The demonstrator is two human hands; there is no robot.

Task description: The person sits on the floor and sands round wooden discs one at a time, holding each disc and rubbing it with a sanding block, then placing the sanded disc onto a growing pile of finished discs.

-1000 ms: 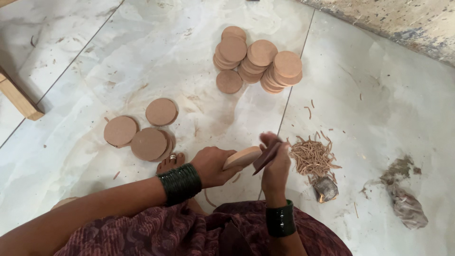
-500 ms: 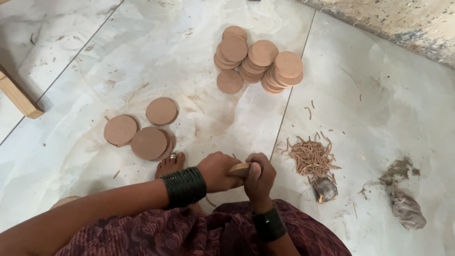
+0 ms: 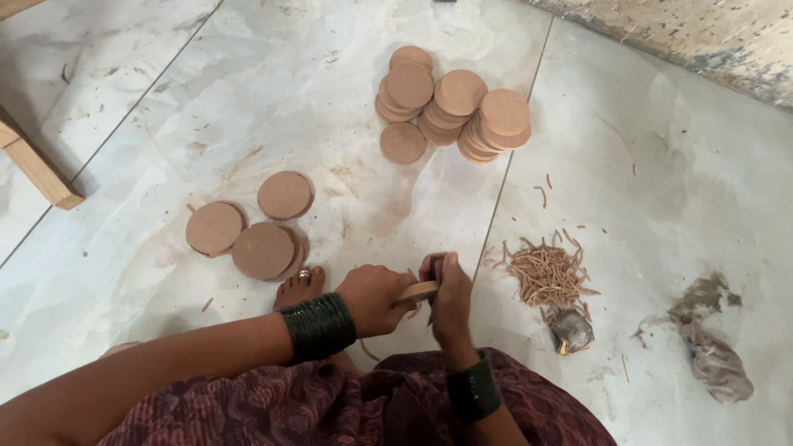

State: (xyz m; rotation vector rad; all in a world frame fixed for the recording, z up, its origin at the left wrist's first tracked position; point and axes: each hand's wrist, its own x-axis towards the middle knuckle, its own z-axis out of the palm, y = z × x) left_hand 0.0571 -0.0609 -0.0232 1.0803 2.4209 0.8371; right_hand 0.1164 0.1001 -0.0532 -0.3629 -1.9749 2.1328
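From where I'm standing, nothing here is showing a package, label, sign or screen; no wrapper, tag or display is lying anywhere on the floor.

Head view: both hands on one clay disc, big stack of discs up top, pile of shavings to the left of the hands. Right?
Not quite. The head view shows the pile of shavings to the right of the hands, not the left. The rest holds: left hand and right hand are on one clay disc, with the stack of discs further up.
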